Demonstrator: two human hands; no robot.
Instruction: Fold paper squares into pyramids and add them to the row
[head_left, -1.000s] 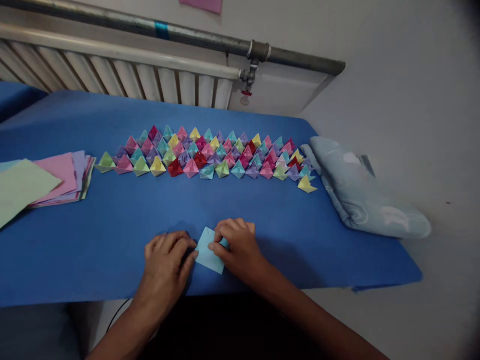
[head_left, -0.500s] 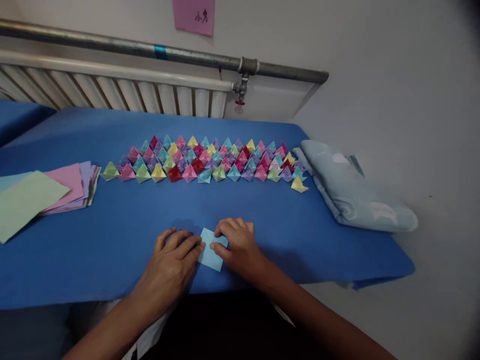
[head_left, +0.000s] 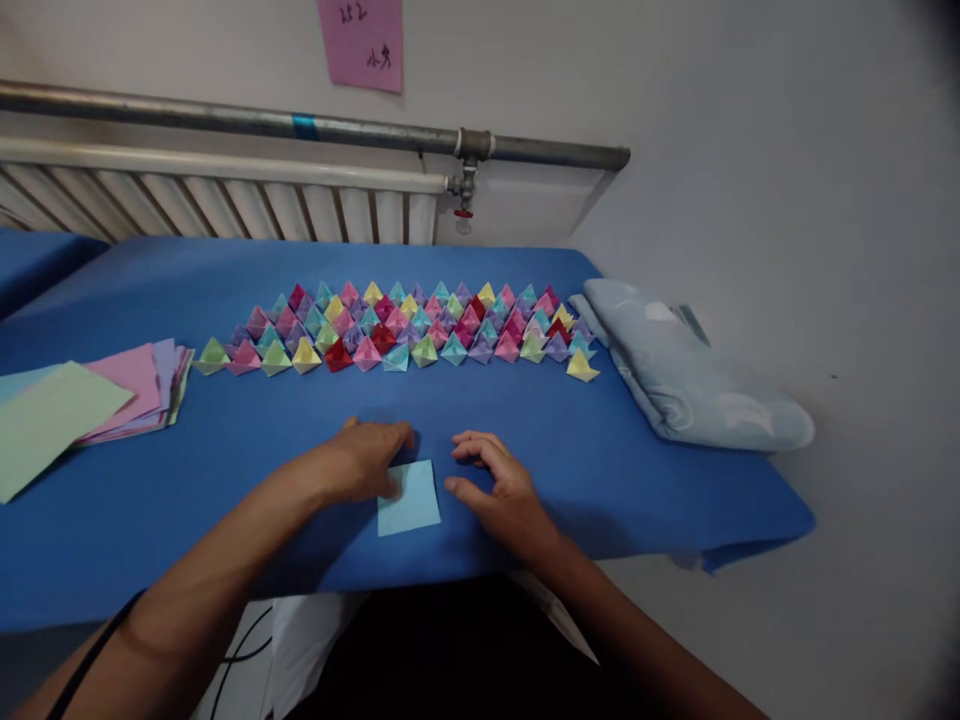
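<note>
A light blue folded paper square [head_left: 410,503] lies flat on the blue cloth [head_left: 300,560] near its front edge. My left hand [head_left: 367,460] is at the square's upper left, its thumb over the paper and its fingers arched above the cloth, apart from the thumb. To the right of the square is my right hand [head_left: 501,490], holding nothing, with thumb and fingers spread. Beyond both hands stand several rows of small colourful folded paper boats [head_left: 424,350]. A yellow one [head_left: 582,367] sits at the right front of the rows.
Coloured paper sheets [head_left: 64,410] are stacked at the left. A folded light blue blanket [head_left: 697,370] lies at the right. Behind the cloth are a radiator [head_left: 285,208] and a metal pipe [head_left: 375,132] along the wall.
The light blue square has turned and now lies more squarely. My right hand has come off it and opened. My left hand has swung over its upper left side. The view has shifted slightly.
</note>
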